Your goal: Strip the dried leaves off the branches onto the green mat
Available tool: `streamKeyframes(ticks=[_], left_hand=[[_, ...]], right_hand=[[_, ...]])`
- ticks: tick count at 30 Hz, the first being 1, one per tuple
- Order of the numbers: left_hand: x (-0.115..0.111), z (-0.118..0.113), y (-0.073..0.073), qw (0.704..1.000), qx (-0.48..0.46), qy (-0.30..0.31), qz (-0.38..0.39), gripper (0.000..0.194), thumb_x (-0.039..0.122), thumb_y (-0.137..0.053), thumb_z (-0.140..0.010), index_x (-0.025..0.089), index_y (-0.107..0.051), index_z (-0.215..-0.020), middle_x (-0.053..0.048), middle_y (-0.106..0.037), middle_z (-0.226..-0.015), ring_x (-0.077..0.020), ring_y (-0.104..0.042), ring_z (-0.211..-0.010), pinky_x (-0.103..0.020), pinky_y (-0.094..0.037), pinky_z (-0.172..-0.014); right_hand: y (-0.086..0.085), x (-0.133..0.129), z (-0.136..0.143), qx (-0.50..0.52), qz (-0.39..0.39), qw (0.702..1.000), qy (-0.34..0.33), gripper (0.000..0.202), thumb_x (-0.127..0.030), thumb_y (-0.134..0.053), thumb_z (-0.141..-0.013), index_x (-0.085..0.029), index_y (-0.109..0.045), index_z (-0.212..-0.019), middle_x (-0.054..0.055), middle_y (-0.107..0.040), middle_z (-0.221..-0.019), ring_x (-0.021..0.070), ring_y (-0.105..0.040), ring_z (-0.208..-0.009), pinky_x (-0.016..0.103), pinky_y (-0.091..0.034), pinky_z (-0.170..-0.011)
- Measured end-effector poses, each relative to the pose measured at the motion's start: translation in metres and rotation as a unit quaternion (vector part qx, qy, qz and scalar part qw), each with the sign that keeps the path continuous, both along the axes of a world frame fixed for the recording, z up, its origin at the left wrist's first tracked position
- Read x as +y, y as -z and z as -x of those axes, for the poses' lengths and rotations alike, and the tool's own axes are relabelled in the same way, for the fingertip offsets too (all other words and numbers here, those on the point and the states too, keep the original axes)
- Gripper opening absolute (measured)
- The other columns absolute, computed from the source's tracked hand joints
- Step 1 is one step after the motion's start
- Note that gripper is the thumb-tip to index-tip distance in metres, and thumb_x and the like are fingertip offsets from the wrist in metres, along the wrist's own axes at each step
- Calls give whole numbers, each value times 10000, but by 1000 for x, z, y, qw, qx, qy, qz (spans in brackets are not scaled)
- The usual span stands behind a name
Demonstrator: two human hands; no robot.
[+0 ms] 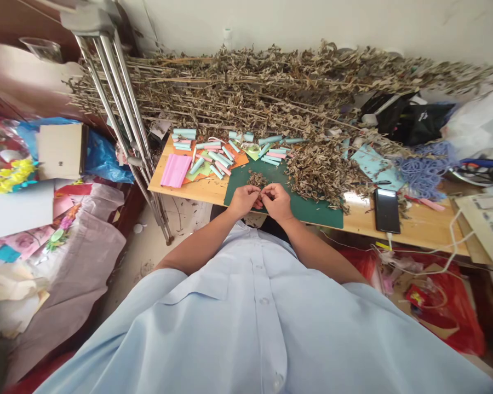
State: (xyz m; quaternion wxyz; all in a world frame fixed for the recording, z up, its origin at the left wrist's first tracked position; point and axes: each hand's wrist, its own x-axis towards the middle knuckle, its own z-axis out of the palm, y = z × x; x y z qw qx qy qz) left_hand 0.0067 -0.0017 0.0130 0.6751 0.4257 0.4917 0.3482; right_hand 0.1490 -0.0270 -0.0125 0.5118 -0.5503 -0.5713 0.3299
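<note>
At the front edge of the green cutting mat (318,213), my left hand (243,200) and my right hand (278,201) meet, fingertips touching. Both are closed in a pinch; what lies between the fingers is too small to make out. Just beyond them is a small heap of crumbled dried leaves (257,179). A larger pile of dried leaves (322,172) spreads over the mat's right side. Blue and pink paper rolls (219,160) lie behind and to the left, some on orange and green paper. A folded pink paper (176,170) rests at the table's left end.
Long bundles of dried leafy stalks (246,90) line the back wall. A phone (387,210) with a white cable lies at the right, near purple cord (425,169). Metal crutches (121,104) stand left of the wooden table (207,191). A red bag (456,312) is below.
</note>
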Motion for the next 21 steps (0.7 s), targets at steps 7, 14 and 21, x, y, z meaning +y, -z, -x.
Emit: streamKeyframes(ticks=[7, 14, 21], left_hand=[[1, 2, 0, 1000, -18, -7, 7, 123, 130, -586, -862, 100, -641, -968, -16, -667, -695, -100, -639, -508, -225, -553, -519], [1, 1, -3, 999, -37, -5, 25, 125, 204, -600, -901, 122, -611, -995, -15, -665, -718, -98, -649, -532, -225, -563, -550], [1, 1, -4, 999, -39, -6, 18, 84, 208, -583, -928, 135, -569, -968, 12, -617, -612, -113, -635, -500, -232, -556, -532]], right_hand=[[-1, 4, -4, 18, 37, 999, 1, 138, -313, -665, -809, -213, -609, -887, 22, -719, -781, 161, -660, -662, 304, -543, -658], [4, 5, -5, -9, 18, 1000, 20, 148, -319, -645, -843, -219, -699, -938, 35, -739, -856, 176, -675, -734, 336, -571, -731], [-3, 1, -6, -36, -47, 998, -29, 103, -265, -647, -843, -242, -740, -880, 41, -744, -965, 200, -701, -890, 366, -577, -836]])
